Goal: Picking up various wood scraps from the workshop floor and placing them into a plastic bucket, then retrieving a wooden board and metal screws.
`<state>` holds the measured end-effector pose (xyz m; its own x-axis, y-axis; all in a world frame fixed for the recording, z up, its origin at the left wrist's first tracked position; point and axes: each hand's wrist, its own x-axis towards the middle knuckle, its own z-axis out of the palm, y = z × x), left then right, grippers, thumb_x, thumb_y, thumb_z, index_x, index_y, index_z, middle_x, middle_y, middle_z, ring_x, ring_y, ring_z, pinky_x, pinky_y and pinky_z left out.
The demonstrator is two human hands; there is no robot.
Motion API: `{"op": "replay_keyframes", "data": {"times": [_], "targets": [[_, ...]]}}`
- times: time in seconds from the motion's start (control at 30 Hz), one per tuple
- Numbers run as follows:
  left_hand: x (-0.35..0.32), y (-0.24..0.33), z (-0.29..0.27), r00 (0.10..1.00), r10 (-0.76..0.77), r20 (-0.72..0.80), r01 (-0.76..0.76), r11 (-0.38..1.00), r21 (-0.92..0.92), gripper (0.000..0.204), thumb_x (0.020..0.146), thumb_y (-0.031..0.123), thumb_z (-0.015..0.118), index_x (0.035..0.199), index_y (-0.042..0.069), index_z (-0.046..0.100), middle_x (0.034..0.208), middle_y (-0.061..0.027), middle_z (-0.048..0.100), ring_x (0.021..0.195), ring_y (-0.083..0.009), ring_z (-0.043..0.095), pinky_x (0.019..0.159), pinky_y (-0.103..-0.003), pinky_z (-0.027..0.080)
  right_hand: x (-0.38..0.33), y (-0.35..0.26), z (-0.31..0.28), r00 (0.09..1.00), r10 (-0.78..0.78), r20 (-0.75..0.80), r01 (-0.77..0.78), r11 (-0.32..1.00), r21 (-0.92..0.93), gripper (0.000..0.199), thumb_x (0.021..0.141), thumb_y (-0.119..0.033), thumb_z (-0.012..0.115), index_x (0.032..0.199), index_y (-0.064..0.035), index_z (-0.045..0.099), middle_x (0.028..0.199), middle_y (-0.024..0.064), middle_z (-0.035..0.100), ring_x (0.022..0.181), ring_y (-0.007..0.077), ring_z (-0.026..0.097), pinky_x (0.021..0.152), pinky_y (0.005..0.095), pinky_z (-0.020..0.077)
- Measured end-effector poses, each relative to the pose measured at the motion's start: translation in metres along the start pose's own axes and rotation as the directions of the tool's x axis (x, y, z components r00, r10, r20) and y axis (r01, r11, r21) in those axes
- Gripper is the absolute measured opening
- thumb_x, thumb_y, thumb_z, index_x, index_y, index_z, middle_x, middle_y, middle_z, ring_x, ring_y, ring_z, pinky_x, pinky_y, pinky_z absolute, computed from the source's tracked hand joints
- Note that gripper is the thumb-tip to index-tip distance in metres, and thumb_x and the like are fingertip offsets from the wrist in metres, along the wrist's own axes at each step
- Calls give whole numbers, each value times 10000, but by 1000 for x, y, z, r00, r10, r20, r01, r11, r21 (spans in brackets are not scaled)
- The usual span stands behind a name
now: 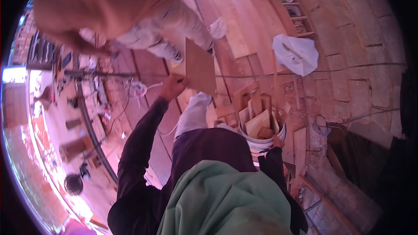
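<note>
My left hand pinches a thin, flat brown board near its lower left corner, holding it up in front of me. On my right stands a white bucket filled with wood offcuts of several sizes, some poking above the rim. My right hand is closed on the bucket's right edge, its fingers partly hidden by the dark sleeve.
Another person in a brown top bends over at the far left. A white plastic bag lies at the right, near a compartmented wooden tray. Long planks cover the floor ahead. A cable crosses the floor.
</note>
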<state>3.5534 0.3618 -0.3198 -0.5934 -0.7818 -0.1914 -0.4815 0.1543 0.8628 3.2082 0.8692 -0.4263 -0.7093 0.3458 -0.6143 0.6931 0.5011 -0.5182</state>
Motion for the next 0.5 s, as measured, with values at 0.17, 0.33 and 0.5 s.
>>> {"op": "replay_keyframes", "data": {"times": [0.17, 0.33, 0.5], "targets": [[84, 44, -7, 975, 169, 143, -196, 959, 206, 285, 785, 252, 568, 681, -7, 630, 627, -201, 575, 574, -328, 605, 547, -396, 455, -43, -35, 19, 995, -41, -88, 41, 999, 3, 425, 574, -196, 730, 870, 63, 569, 905, 178, 550, 834, 332, 552, 591, 534, 502], [149, 88, -13, 957, 99, 272, -154, 970, 189, 284, 784, 240, 572, 672, -17, 617, 637, -212, 570, 594, -330, 608, 559, -399, 460, -75, -68, 43, 989, 16, -149, -8, 999, 54, 486, 610, -182, 705, 990, 55, 516, 942, 180, 541, 849, 359, 551, 611, 510, 523], [218, 93, 26, 962, 155, 223, -151, 988, -38, 335, 795, 256, 586, 613, -25, 573, 494, -107, 499, 447, -168, 486, 452, -353, 381, -83, -77, 54, 989, 96, -110, -78, 984, 161, 573, 599, -160, 715, 1079, 49, 481, 1024, 186, 526, 890, 369, 543, 645, 516, 520]]}}
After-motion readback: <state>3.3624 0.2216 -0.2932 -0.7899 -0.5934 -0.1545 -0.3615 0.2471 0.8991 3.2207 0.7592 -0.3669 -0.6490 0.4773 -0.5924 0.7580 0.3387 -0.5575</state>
